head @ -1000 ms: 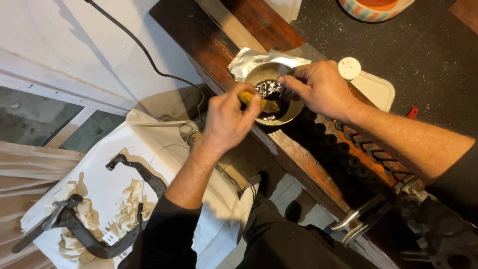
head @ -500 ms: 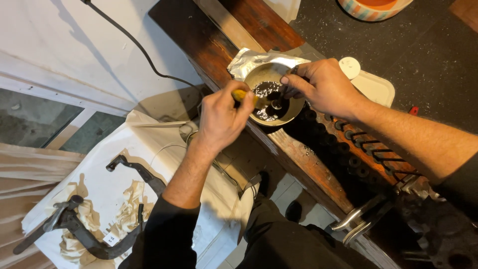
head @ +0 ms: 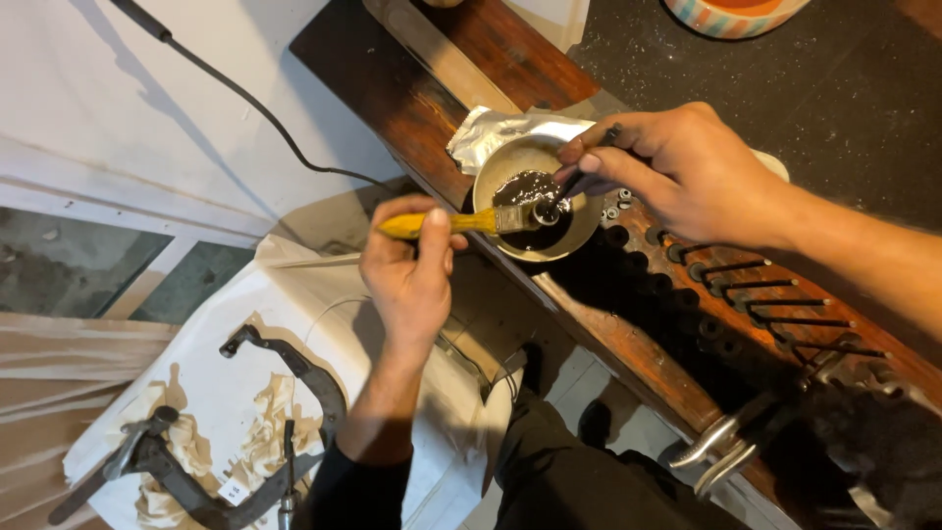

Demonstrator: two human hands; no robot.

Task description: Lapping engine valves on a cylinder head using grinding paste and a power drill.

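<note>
Head view: two hands work over a metal bowl point(head: 538, 201) of dark liquid at the edge of a wooden counter point(head: 422, 88).

The left hand point(head: 412, 270) has its grip clamped on the yellow handle of a brush point(head: 461, 223), whose bristles reach into the bowl. The right hand point(head: 677, 172) pinches a small dark metal part point(head: 559, 201) over the liquid, fingers closed on it. Crumpled foil point(head: 496, 132) lies just behind the bowl. A row of dark valves point(head: 765, 294) lies on the counter to the right. Below, a black metal bracket point(head: 285, 363) rests on white cloth point(head: 324, 304) on the floor.
</note>
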